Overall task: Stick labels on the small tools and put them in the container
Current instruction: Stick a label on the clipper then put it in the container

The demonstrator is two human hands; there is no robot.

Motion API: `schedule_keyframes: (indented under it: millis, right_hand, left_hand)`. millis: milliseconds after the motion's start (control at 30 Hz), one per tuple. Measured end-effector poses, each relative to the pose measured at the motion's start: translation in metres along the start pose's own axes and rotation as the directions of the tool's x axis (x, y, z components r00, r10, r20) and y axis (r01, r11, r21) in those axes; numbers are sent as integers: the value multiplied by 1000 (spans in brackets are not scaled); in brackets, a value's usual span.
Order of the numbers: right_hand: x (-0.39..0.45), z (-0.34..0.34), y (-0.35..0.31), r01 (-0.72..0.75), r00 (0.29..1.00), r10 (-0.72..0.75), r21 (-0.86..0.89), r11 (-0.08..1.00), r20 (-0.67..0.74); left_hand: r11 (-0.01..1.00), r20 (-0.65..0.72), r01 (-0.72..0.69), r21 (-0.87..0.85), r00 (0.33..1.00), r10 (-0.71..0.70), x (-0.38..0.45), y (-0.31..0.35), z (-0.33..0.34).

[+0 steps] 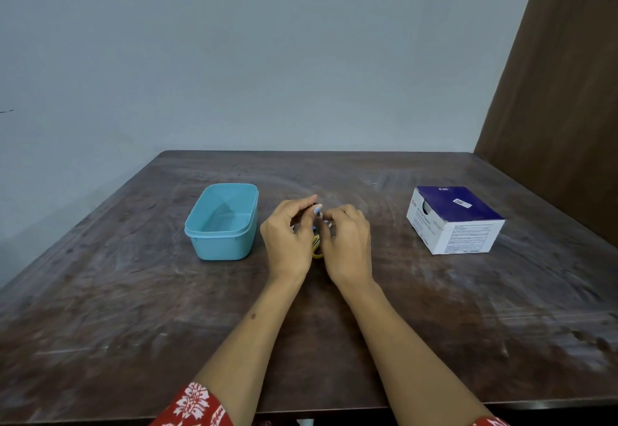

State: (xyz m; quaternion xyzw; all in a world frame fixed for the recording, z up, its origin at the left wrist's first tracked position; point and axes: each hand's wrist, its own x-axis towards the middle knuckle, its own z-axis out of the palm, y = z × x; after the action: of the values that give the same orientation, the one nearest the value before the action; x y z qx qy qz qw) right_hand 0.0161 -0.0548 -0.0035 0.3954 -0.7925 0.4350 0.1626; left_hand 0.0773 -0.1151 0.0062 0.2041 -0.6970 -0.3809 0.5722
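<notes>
From the head camera: one light-blue container (222,221), lidless, sits left of centre on the dark tabletop (434,325); one blue-and-white cardboard box (454,220) stands well apart at the right. Two hands meet at the middle, just right of the container. Between them is one small tool (317,245), yellow at its near end, mostly hidden by the fingers. The left hand (289,238) curls round it; the right hand (347,241) pinches something small and blue-white at its far end, too blurred to identify. Red floral sleeves (197,404) show at the near edge.
</notes>
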Motion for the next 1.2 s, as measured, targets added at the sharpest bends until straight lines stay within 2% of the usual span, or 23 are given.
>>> schedule_keyframes:
  millis: [67,200,333,467,600,700,833,967,1067,1200]
  right_hand:
    - [-1,-1,-2,11,999,-9,35,999,-39]
    - [0,1,-1,-14,1000,14,-27,1000,24]
    - [-2,-1,-3,16,998,-15,33,999,-57]
    - [0,1,-1,-10,1000,11,-28,1000,10]
    - [-1,0,-3,24,996,-23,13,1000,-83]
    - [-1,1,0,-17,1000,17,-50,999,15]
    - [-1,0,-2,-3,999,4,22,1000,-35]
    - [0,0,-2,-35,999,35,-4,999,23]
    - [-1,-2,-3,-13,999,15,38,999,-48]
    - [-1,-1,-2,-32,999,32,3,999,30]
  left_hand:
    - [1000,2,10,0,1000,-10,0,-1,0]
    - [1000,2,-2,6,1000,2,0,-1,0]
    - [1000,-1,1,6,1000,-1,0,-2,0]
    - [1000,3,0,4,1000,0,0,0,-1]
    - [1000,-2,-2,9,1000,2,1,-2,-1]
    - [1000,0,4,7,1000,-4,1,-2,-1]
    - [1000,-5,13,3,1000,-13,1,-2,-1]
    - [1000,-1,3,16,1000,-3,1,-3,-1]
    - [1000,5,1,16,1000,-1,0,-1,-1]
    - [1000,8,-8,9,1000,8,0,-2,-1]
